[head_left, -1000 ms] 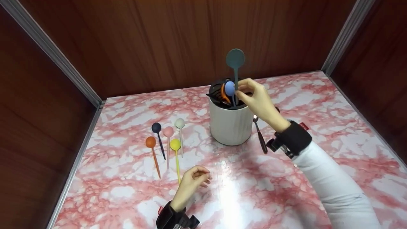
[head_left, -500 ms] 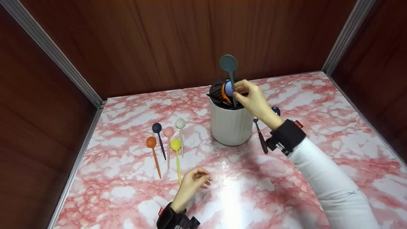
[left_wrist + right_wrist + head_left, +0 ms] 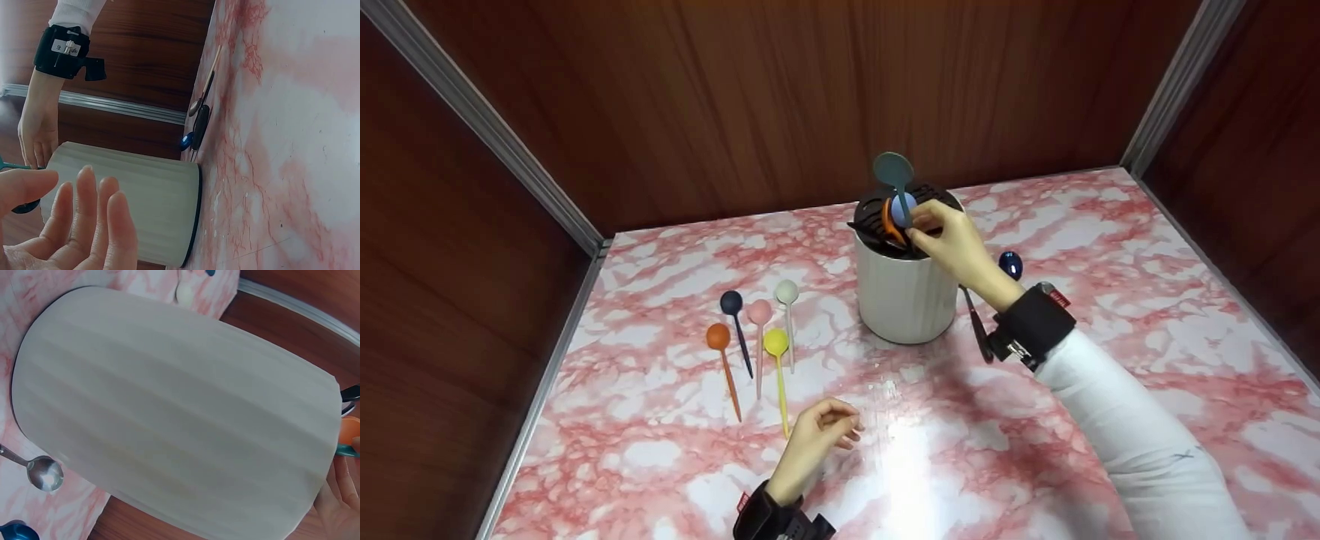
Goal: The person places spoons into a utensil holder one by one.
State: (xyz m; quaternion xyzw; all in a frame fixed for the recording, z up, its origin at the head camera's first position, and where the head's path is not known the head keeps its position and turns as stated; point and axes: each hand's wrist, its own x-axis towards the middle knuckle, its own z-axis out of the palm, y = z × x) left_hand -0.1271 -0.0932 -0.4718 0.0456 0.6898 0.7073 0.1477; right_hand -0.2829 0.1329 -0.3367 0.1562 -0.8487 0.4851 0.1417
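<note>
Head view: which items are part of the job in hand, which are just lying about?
In hand:
right hand pinching the teal spoon
white holder

Lying about:
five coloured spoons on the table
metal spoon and blue spoon right of the holder
left hand, holding nothing

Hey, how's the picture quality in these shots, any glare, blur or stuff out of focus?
Head view: sharp overall, with a bright glare patch on the marble table near the left hand. Left wrist view: that hand's fingers are close and soft, and the white holder is fairly clear. Right wrist view: the holder fills the frame, slightly blurred and washed out.
</note>
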